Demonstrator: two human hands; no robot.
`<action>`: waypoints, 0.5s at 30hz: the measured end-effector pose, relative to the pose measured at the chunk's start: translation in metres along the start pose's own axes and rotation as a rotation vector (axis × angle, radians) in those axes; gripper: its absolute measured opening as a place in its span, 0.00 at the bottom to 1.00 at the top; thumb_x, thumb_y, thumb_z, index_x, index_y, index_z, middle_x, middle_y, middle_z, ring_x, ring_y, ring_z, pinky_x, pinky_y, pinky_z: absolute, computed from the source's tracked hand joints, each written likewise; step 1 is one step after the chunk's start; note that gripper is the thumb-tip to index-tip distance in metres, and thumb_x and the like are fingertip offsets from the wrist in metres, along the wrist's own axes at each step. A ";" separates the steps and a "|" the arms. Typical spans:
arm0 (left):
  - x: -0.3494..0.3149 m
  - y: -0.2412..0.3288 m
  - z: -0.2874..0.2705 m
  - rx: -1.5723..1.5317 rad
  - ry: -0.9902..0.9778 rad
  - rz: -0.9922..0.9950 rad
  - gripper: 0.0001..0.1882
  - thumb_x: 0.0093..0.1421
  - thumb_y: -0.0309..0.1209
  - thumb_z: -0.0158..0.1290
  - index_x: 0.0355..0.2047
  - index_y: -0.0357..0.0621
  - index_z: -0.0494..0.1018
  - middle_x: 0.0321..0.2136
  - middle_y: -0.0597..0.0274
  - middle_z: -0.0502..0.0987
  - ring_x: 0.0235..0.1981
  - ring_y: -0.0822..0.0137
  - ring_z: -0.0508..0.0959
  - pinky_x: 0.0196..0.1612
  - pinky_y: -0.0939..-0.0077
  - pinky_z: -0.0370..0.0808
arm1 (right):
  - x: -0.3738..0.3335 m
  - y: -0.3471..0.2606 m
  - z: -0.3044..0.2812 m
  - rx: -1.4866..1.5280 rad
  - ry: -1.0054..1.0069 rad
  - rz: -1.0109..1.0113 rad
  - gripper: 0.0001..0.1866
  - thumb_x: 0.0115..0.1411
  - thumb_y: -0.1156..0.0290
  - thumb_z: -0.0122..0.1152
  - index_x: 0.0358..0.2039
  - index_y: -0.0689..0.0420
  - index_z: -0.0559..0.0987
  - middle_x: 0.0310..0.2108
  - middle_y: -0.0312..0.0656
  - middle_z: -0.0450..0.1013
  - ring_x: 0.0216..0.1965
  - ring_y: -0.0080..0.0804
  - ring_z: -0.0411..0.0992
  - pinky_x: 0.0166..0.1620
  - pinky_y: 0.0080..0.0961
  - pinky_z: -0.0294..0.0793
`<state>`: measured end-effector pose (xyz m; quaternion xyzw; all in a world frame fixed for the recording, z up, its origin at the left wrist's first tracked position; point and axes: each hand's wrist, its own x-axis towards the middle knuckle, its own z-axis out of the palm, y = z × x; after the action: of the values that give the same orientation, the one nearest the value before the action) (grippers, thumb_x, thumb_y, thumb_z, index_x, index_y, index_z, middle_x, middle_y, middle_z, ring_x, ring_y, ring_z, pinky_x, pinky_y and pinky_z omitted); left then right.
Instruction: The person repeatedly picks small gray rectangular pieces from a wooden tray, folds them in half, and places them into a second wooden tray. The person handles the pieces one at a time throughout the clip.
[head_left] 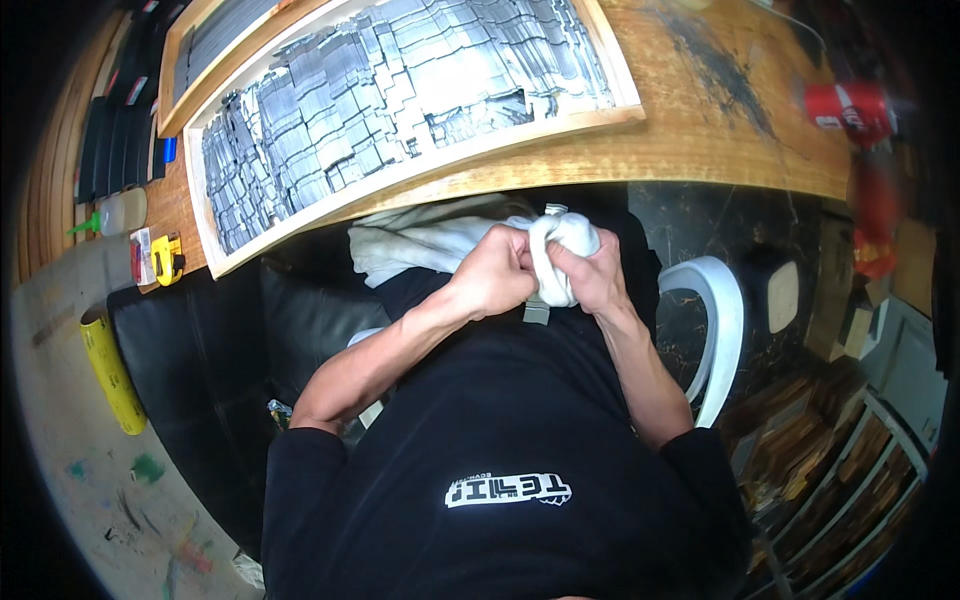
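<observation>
Both hands meet over my lap, just below the table edge, on a bunched white cloth [571, 236]. My left hand [494, 272] has its fingers curled and pressed against the cloth's left side. From the right, my right hand [600, 272] grips the same bundle, thumb across its front. A loop of the fabric bulges between the two hands; how it is folded inside is hidden. To the left, a loose pale cloth [400, 238] with greyish stains lies draped over my lap; whether it joins the bundle, I cannot tell.
On the wooden table [690, 150] lies a framed panel [400, 95] of grey and silver strips. A red can [850, 112] stands at right, a yellow tape measure [168, 260] at left. A white chair arm [725, 340] curves beside me; a yellow roll [112, 370] is at far left.
</observation>
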<state>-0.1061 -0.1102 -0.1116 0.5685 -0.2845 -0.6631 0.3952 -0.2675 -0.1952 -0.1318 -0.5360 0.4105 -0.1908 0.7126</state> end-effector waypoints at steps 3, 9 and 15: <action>0.003 0.001 0.000 -0.222 -0.102 -0.072 0.12 0.58 0.10 0.57 0.41 0.31 0.82 0.34 0.58 0.87 0.33 0.72 0.84 0.40 0.74 0.82 | 0.011 0.015 -0.009 0.084 -0.045 0.124 0.11 0.67 0.68 0.64 0.44 0.62 0.82 0.36 0.36 0.80 0.36 0.21 0.77 0.38 0.24 0.78; -0.009 0.015 -0.018 -0.237 -0.075 -0.148 0.13 0.58 0.11 0.58 0.43 0.31 0.80 0.35 0.57 0.85 0.35 0.68 0.85 0.38 0.73 0.84 | 0.012 -0.003 -0.023 0.258 -0.197 0.140 0.13 0.64 0.72 0.68 0.47 0.62 0.81 0.41 0.39 0.81 0.40 0.24 0.78 0.45 0.26 0.79; -0.005 -0.001 -0.007 -0.258 -0.007 0.012 0.17 0.53 0.07 0.55 0.41 0.33 0.82 0.33 0.65 0.84 0.33 0.76 0.80 0.34 0.78 0.77 | 0.005 -0.006 -0.002 0.239 -0.173 0.080 0.13 0.56 0.76 0.73 0.41 0.63 0.83 0.35 0.36 0.81 0.35 0.21 0.77 0.40 0.23 0.78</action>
<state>-0.0993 -0.1048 -0.1114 0.5089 -0.2016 -0.6936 0.4683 -0.2653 -0.2022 -0.1282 -0.4450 0.3429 -0.1628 0.8111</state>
